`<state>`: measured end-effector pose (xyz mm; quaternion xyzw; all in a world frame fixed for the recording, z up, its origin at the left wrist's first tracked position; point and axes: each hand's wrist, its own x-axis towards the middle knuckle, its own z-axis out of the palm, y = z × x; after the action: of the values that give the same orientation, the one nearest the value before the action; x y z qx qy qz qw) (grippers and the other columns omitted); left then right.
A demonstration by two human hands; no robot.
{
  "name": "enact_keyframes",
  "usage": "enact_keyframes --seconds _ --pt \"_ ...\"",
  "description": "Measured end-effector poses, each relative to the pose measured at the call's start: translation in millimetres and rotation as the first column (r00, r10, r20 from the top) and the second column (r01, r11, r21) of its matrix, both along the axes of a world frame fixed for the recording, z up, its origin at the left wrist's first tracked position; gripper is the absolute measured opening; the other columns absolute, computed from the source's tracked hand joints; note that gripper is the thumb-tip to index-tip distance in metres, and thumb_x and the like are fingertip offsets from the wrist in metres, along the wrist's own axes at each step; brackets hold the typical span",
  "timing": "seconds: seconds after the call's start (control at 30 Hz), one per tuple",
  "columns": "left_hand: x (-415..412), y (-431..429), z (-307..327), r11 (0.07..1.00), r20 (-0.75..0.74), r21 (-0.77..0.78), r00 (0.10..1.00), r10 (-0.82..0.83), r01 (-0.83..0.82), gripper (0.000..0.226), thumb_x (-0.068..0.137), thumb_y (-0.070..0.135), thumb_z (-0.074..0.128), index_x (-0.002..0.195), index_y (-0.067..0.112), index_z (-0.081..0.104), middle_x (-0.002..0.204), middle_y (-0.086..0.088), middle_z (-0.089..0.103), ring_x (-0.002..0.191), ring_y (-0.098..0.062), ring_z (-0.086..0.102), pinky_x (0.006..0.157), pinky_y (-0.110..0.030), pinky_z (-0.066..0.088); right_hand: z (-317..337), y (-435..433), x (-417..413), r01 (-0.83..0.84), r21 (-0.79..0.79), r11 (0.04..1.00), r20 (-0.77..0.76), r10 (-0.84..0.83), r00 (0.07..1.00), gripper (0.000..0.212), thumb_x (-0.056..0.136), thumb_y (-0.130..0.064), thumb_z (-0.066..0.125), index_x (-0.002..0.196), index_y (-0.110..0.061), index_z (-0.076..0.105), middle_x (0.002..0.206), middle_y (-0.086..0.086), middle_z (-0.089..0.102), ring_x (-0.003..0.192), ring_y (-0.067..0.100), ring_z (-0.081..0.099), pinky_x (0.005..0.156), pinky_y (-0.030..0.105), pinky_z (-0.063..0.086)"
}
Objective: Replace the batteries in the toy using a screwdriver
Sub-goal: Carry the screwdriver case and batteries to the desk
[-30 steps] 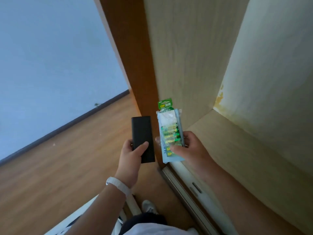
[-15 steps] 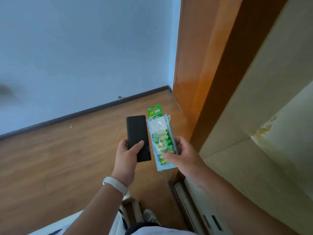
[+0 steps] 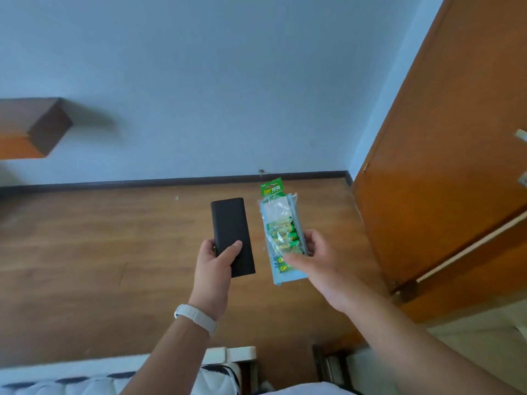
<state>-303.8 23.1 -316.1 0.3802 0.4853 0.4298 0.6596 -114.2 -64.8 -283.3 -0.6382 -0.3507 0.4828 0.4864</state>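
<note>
My left hand (image 3: 215,263) grips a flat black rectangular case (image 3: 231,226) by its lower half, thumb across the front. My right hand (image 3: 312,256) holds a clear pack of green batteries (image 3: 281,232) with a green header card, thumb pressed on its front and fingers curled round its right edge. A thin grey strip lies along the pack's right side. Both things are held upright, side by side, above the wooden floor. No toy and no screwdriver are in view.
A pale blue wall (image 3: 228,81) with a dark skirting board stands ahead. An orange wooden door (image 3: 445,166) is at the right. A brown shelf (image 3: 31,129) juts from the wall at the left. A white bed edge (image 3: 142,366) lies below.
The view has swung left, away from the pale cabinet interior toward the blue wall and floor. Both hands keep their hold on the black case and the battery pack.
</note>
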Motion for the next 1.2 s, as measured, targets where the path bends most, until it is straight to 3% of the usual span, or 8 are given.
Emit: enact_keyframes --seconds 0.17,0.33,0.63,0.87,1.07,1.2 --pt "-40.6 17.2 7.4 0.989 -0.001 0.007 0.989 0.147 -0.147 0.021 0.092 0.012 0.071 0.11 0.014 0.06 0.102 -0.005 0.071 0.085 -0.018 0.071 0.071 -0.035 0.059 5.4 53.7 -28.9 -0.134 0.004 0.991 0.021 0.134 0.991 0.06 0.057 -0.043 0.081 0.11 -0.024 0.059 0.098 -0.005 0.073 0.091 0.016 0.073 0.082 0.04 0.057" --pt "-83.5 36.4 12.0 0.95 0.0 0.002 0.95 0.313 -0.313 0.025 0.091 0.014 0.072 0.113 0.015 0.06 0.103 -0.006 0.073 0.083 -0.018 0.073 0.07 -0.033 0.059 8.9 111.5 -63.8 -0.299 -0.008 0.954 -0.014 0.299 0.954 0.058 0.058 -0.042 0.082 0.11 -0.027 0.059 0.102 0.001 0.074 0.095 0.022 0.073 0.093 0.051 0.056" --pt "-123.5 92.6 13.5 0.815 -0.05 0.023 0.814 0.579 -0.579 0.033 0.084 0.02 0.076 0.113 0.017 0.061 0.101 -0.005 0.074 0.083 -0.017 0.075 0.066 -0.029 0.06 3.2 239.6 -103.7 -0.517 -0.012 0.856 -0.069 0.515 0.854 0.062 0.057 -0.041 0.079 0.113 -0.024 0.058 0.105 0.002 0.073 0.094 0.022 0.073 0.093 0.053 0.055" --pt "-96.6 179.1 13.7 0.726 -0.136 0.005 0.719 0.681 -0.687 0.037 0.082 0.024 0.077 0.113 0.019 0.058 0.107 -0.008 0.07 0.084 -0.017 0.075 0.066 -0.03 0.06 -1.3 351.9 -81.5 -0.645 -0.04 0.763 -0.083 0.641 0.763 0.061 0.059 -0.042 0.079 0.113 -0.025 0.057 0.104 0.002 0.073 0.095 0.022 0.073 0.092 0.052 0.056" --pt "-44.3 262.5 17.5 0.684 -0.185 0.011 0.671 0.718 -0.729 0.026 0.092 0.019 0.072 0.114 0.018 0.058 0.11 -0.01 0.07 0.091 -0.022 0.073 0.073 -0.037 0.061 2.2 445.8 -35.4 -0.689 -0.084 0.72 -0.077 0.685 0.725 0.041 0.082 -0.017 0.077 0.117 -0.017 0.055 0.111 0.01 0.069 0.096 0.024 0.072 0.092 0.05 0.056" --pt "-22.1 301.4 30.8 0.663 -0.187 0.027 0.648 0.739 -0.748 0.026 0.091 0.018 0.072 0.113 0.02 0.059 0.109 -0.008 0.07 0.087 -0.017 0.074 0.07 -0.033 0.061 16.7 489.0 -25.6 -0.705 -0.048 0.707 -0.071 0.702 0.709 0.038 0.086 -0.014 0.074 0.118 -0.016 0.054 0.113 0.01 0.067 0.099 0.025 0.07 0.091 0.043 0.058"
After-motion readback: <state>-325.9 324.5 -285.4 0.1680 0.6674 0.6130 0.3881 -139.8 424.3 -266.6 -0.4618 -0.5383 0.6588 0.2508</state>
